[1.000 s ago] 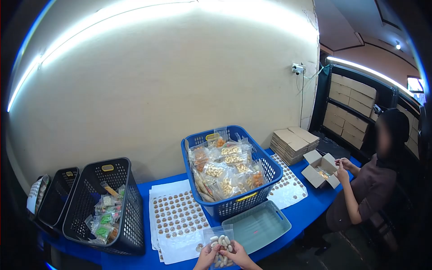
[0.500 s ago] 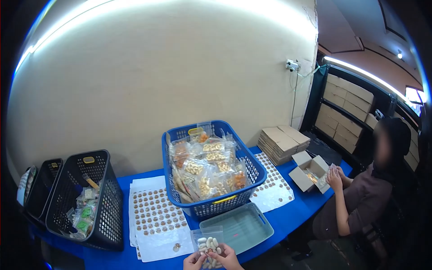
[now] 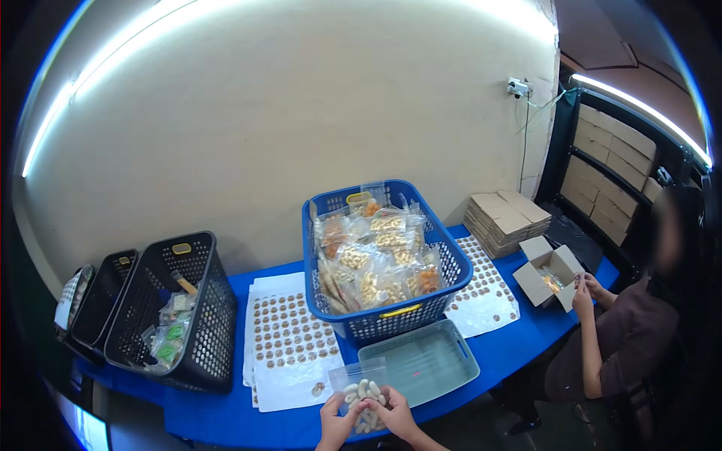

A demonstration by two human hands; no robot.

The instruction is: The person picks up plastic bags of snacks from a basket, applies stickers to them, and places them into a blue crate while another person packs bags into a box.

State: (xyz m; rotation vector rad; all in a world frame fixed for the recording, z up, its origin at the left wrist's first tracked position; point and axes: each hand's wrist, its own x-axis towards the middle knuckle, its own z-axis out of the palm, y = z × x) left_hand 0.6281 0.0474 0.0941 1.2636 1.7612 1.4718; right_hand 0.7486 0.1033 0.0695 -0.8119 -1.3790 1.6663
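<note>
A clear plastic bag of whitish, oblong pieces is at the bottom centre, over the table's front edge. My left hand pinches its left side, and my right hand grips the right side, thumbs nearly meeting on the front. Just beyond the bag lies a grey-green tray with a small pink scrap in it. To the left are white sheets with rows of small round brown stickers. Behind the tray stands a blue basket full of clear bags of snacks.
Dark baskets stand at the left, one holding small packets. At the right are stacked flat cardboard, an open carton with packets, and a seated co-worker whose hands are raised beside it. Another sticker sheet lies behind the tray.
The view has shifted, so the table's contents appear farther right and higher. Both my hands still hold the bag, thumbs on its front. The co-worker's hands have changed position near the carton.
</note>
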